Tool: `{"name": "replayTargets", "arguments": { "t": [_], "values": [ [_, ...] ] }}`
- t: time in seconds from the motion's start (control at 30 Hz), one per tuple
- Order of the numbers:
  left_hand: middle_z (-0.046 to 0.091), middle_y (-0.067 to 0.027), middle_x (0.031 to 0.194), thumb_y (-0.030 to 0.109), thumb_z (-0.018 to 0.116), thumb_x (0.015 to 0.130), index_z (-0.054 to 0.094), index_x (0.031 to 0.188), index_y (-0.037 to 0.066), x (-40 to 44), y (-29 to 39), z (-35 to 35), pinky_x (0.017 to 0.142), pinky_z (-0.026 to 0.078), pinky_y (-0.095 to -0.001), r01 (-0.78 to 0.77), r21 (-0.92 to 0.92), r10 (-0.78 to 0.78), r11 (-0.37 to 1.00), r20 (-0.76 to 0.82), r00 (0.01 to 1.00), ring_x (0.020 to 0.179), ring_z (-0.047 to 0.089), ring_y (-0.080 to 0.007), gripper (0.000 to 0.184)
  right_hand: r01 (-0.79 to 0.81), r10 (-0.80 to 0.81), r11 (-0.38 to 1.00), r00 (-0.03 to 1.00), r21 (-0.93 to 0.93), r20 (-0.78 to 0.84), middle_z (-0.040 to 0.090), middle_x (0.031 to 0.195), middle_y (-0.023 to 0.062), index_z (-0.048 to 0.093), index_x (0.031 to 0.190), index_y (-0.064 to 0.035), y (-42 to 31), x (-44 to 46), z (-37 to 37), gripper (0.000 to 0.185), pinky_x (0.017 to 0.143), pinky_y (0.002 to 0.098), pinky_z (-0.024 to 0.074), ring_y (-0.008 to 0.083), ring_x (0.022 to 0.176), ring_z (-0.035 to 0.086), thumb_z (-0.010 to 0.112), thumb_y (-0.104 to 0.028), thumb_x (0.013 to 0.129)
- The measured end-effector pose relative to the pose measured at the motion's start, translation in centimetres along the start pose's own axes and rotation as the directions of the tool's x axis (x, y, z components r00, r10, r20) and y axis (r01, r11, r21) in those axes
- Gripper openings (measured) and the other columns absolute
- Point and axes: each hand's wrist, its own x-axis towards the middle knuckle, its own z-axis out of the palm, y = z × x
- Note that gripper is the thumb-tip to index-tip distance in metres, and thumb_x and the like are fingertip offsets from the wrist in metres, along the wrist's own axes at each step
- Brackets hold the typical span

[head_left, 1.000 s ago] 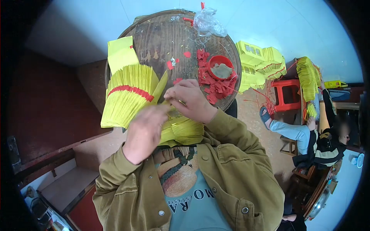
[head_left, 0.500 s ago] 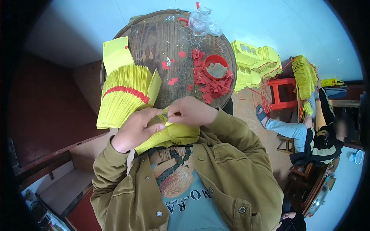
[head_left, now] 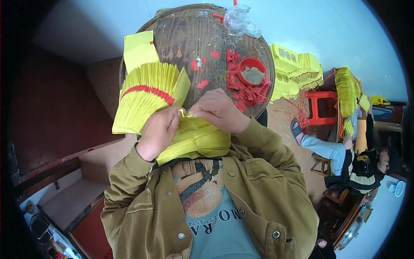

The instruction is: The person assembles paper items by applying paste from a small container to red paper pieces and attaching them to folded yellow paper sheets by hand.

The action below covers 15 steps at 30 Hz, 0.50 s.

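A thick stack of printed yellow paper (head_left: 194, 144) lies at the table's near edge, against my body. Its top sheet has a raised, folded far edge. My left hand (head_left: 161, 127) pinches this edge from the left between thumb and fingers. From the right, my right hand (head_left: 220, 110) is closed on the same edge, its fingers curled and partly hidden. Just beyond my left hand, a fanned pile of yellow paper packets (head_left: 140, 105) carries a row of red paper pieces (head_left: 148, 90) across it.
On the round wooden table (head_left: 194, 39) stand a red bowl (head_left: 244, 64) of greyish paste, scattered red paper squares (head_left: 246, 97) and a clear plastic bag (head_left: 241, 21). More yellow packets (head_left: 286, 60) lie to the right, near a red stool (head_left: 322, 118). Another person (head_left: 362, 164) sits farther right.
My hands have drawn the top sheet's edge up, and printing now shows below it. My left fingers have closed in. The whole view has shifted slightly.
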Motion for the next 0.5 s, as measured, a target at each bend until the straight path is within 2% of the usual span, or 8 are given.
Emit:
{"name": "replayTargets", "arguments": {
  "t": [0.07, 0.1, 0.17, 0.23, 0.37, 0.43, 0.47, 0.5],
  "values": [
    [0.062, -0.0214, 0.079, 0.015, 0.058, 0.105, 0.067, 0.11, 0.001, 0.0, -0.2, -0.2, 0.066, 0.05, -0.044, 0.022, 0.006, -0.022, 1.0, 0.022, 1.0, 0.073, 0.064, -0.0391, 0.017, 0.046, -0.051, 0.998, 0.985, 0.033, 0.163, 0.072, 0.098, -0.0022, 0.073, 0.101, -0.0148, 0.1, 0.0, -0.6, 0.007, 0.092, 0.0359, 0.0408, 0.02, 0.093, 0.063, 0.071, -0.019, 0.095],
    [0.06, -0.0215, 0.077, 0.015, 0.059, 0.104, 0.066, 0.106, 0.001, 0.2, 0.0, -0.4, 0.064, 0.048, -0.0447, 0.013, 0.042, -0.016, 0.999, 0.064, 0.998, 0.071, 0.063, -0.039, 0.016, 0.044, -0.05, 0.998, 0.985, 0.035, 0.165, 0.072, 0.098, -0.0022, 0.073, 0.101, -0.0148, 0.0, 0.1, -0.5, 0.007, 0.092, 0.0359, 0.0408, 0.02, 0.093, 0.063, 0.071, -0.019, 0.095],
    [0.058, -0.0216, 0.076, 0.015, 0.06, 0.103, 0.065, 0.102, 0.001, 0.1, 0.2, -0.5, 0.063, 0.047, -0.0453, 0.002, 0.078, -0.01, 0.997, 0.109, 0.994, 0.069, 0.062, -0.0389, 0.015, 0.102, -0.102, 0.995, 0.991, 0.003, 0.086, 0.071, 0.097, -0.0029, 0.072, 0.103, -0.0158, -0.1, 0.5, -0.2, 0.011, 0.091, 0.0362, 0.0406, 0.0197, 0.09, 0.062, 0.073, -0.019, 0.092],
    [0.056, -0.0213, 0.072, 0.013, 0.063, 0.099, 0.062, 0.093, 0.001, 0.4, 0.1, -0.6, 0.06, 0.044, -0.0456, -0.065, 0.005, 0.063, 0.998, 0.151, 0.987, 0.064, 0.059, -0.039, 0.014, 0.108, -0.107, 0.994, 0.993, -0.013, 0.057, 0.071, 0.096, -0.0031, 0.071, 0.104, -0.016, -0.2, 0.8, 0.6, 0.014, 0.091, 0.0363, 0.0408, 0.0194, 0.09, 0.062, 0.075, -0.018, 0.091],
    [0.055, -0.0211, 0.071, 0.01, 0.063, 0.097, 0.06, 0.087, 0.0, 0.5, 1.0, -0.2, 0.058, 0.043, -0.0441, -0.084, -0.04, 0.089, 0.996, 0.14, 0.986, 0.061, 0.056, -0.0375, 0.014, 0.091, -0.092, 0.994, 0.996, -0.063, -0.01, 0.071, 0.096, -0.0038, 0.07, 0.106, -0.0164, -0.5, 1.0, 1.2, 0.019, 0.092, 0.0359, 0.0417, 0.018, 0.091, 0.062, 0.077, -0.016, 0.088],
    [0.062, -0.0218, 0.076, 0.007, 0.063, 0.09, 0.067, 0.092, 0.001, 0.6, 0.7, 0.1, 0.063, 0.049, -0.0478, -0.061, 0.03, 0.059, 0.998, 0.058, 0.997, 0.071, 0.063, -0.0445, 0.007, 0.019, -0.02, 0.999, 1.0, -0.051, -0.016, 0.071, 0.099, 0.0002, 0.071, 0.105, -0.0135, -0.2, 0.4, 0.3, 0.02, 0.093, 0.0372, 0.0445, 0.0214, 0.095, 0.063, 0.078, -0.015, 0.086],
    [0.062, -0.0205, 0.073, 0.006, 0.063, 0.091, 0.069, 0.096, 0.001, 0.3, 0.1, 0.5, 0.06, 0.049, -0.0435, -0.01, 0.025, 0.009, 1.0, 0.027, 1.0, 0.065, 0.064, -0.0393, 0.009, -0.034, 0.022, 0.997, 0.985, -0.067, -0.169, 0.071, 0.1, 0.0029, 0.071, 0.104, -0.0115, 0.7, 0.0, 0.0, 0.021, 0.094, 0.0384, 0.046, 0.0242, 0.096, 0.063, 0.079, -0.015, 0.085],
    [0.062, -0.0205, 0.073, 0.006, 0.063, 0.091, 0.069, 0.096, 0.001, 0.2, 0.2, 0.6, 0.06, 0.049, -0.0435, -0.023, 0.016, 0.022, 1.0, 0.033, 0.999, 0.065, 0.064, -0.0393, 0.009, -0.083, 0.056, 0.994, 0.947, -0.075, -0.317, 0.071, 0.1, 0.0056, 0.072, 0.103, -0.0096, 1.6, -0.3, -0.4, 0.021, 0.094, 0.0396, 0.0475, 0.0269, 0.097, 0.063, 0.08, -0.015, 0.084]
  ]
}}
